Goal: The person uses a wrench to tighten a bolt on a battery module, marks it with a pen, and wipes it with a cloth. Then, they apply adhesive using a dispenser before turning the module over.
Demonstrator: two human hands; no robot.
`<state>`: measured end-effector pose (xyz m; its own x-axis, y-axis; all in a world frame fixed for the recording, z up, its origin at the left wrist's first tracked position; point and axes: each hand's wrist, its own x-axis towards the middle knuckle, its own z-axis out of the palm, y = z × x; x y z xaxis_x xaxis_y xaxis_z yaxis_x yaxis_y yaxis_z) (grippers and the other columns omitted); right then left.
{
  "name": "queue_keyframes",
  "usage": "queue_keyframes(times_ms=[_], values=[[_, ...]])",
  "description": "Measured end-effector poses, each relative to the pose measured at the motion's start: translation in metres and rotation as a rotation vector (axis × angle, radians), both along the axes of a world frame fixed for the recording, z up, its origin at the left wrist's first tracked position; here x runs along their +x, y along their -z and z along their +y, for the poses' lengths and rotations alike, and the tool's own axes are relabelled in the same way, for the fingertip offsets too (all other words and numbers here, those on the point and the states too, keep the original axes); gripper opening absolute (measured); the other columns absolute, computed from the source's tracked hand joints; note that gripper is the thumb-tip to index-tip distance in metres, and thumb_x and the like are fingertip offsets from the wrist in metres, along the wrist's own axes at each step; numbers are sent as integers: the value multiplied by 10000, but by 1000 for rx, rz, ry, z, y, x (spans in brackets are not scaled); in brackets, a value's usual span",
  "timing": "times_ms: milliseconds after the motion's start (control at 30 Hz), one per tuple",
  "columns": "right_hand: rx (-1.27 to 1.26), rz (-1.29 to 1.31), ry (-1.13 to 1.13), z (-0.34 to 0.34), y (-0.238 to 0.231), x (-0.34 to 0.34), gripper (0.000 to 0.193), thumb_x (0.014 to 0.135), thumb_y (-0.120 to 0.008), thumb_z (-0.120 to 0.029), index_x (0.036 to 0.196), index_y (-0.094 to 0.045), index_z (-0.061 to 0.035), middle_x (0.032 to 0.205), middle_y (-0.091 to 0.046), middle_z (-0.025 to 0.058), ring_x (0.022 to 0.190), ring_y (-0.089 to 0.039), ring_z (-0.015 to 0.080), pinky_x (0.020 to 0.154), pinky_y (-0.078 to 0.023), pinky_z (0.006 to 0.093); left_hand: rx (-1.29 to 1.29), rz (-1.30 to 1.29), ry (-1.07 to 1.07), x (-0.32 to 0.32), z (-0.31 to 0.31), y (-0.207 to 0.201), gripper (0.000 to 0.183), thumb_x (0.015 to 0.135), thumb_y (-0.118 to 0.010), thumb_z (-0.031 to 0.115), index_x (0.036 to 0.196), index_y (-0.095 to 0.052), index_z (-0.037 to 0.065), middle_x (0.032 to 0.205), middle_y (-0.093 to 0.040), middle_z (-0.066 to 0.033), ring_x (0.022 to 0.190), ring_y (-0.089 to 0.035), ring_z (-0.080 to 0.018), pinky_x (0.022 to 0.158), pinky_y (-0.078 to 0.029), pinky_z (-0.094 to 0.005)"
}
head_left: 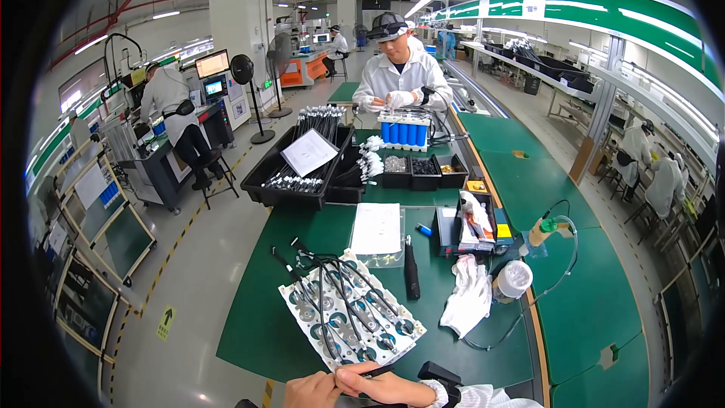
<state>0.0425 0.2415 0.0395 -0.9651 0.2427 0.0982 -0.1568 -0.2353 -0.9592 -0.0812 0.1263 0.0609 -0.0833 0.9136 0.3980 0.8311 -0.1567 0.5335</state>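
At the lower edge my left hand [311, 391] and my right hand [387, 387] meet, fingers closed together. A thin black cable-like piece [377, 371] sticks out by my right hand's fingers; its kind is not plain. What my left fingers hold is hidden. Just beyond them lies a white battery module [351, 310] with round cell ends and metal tabs, tilted on the green bench [257, 325]. Several black cables [323, 306] with dark connectors lie across its top. A black handheld screwdriver-like tool [411, 270] rests right of a paper sheet [376, 228].
White gloves [467, 296], a white tub [513, 279] and a bottle with a hose [542, 231] stand right. Beyond are a black crate of cables [253, 185], small parts bins [425, 170] and a co-worker [404, 79] at a blue-celled module [404, 133].
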Motion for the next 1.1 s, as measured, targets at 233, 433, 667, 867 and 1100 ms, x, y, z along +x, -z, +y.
queue_keyframes(times_ms=[233, 433, 667, 867, 1100], values=[[81, -1, 27, 1, -17, 12, 333, 959, -351, -276, 789, -499, -31, 691, -430, -1, 639, -378, 84, 609, -337, 227, 87, -175, -94, -1, -6, -16, 291, 751, -667, 238, 889, -563, 4, 708, -551, -162, 578, -545, -285, 526, -427, -335], [336, 23, 575, 36, -14, 39, 338, 923, -402, -281, 1033, -541, 7, 819, -566, 70, 792, -533, 160, 763, -400, 288, -27, -210, -273, -37, -27, 40, 696, 640, -746, 389, 1108, -389, 18, 619, -414, -46, 506, -400, -161, 464, -342, -282], [178, -130, 660, 15, 2, 23, 122, 850, -542, -76, 764, -509, 5, 699, -503, 44, 558, -460, 88, 543, -350, 216, -213, -326, -402, 0, -41, 57, 613, 693, -719, 371, 1136, -441, 50, 609, -452, -40, 484, -472, -165, 450, -389, -282], [435, -10, 682, 6, 29, 19, 186, 747, -639, 12, 676, -471, -28, 674, -495, 45, 631, -454, 128, 592, -357, 232, -169, -285, -243, 16, -41, 62, 617, 731, -680, 287, 1266, -427, 111, 627, -497, -37, 510, -510, -178, 440, -405, -300], [479, -46, 792, 4, 26, 10, 217, 674, -680, 58, 652, -480, -23, 691, -507, 56, 655, -462, 158, 614, -373, 272, -140, -70, -185, 22, -38, 64, 579, 721, -684, 249, 1242, -469, 117, 632, -497, -34, 507, -507, -181, 428, -382, -292]])
